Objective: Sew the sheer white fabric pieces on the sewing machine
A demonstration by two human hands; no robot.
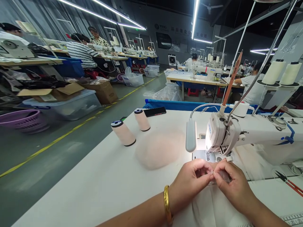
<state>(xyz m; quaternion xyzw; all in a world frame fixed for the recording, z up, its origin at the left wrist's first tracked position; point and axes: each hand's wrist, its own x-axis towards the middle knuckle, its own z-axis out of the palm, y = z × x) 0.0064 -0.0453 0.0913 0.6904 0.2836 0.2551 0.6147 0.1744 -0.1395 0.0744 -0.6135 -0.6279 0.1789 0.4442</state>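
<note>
My left hand (193,178) and my right hand (233,183) meet just in front of the needle of a white sewing machine (213,132). Both are closed in a pinch, fingertips nearly touching, on a thin, sheer pale fabric (221,175). Part of this fabric hangs toward me below the hands; its pinched edge is mostly hidden by the fingers. A gold bangle circles my left wrist. Left of the machine, a round pile of sheer pale pink fabric (161,149) lies on the white table (94,189).
Two thread cones (123,134) and a black phone (155,111) stand and lie at the table's far left. A lamp (191,135) hangs beside the needle. Red-handled snips (292,186) and a ruler (293,218) lie at right. Other people sew beyond the aisle.
</note>
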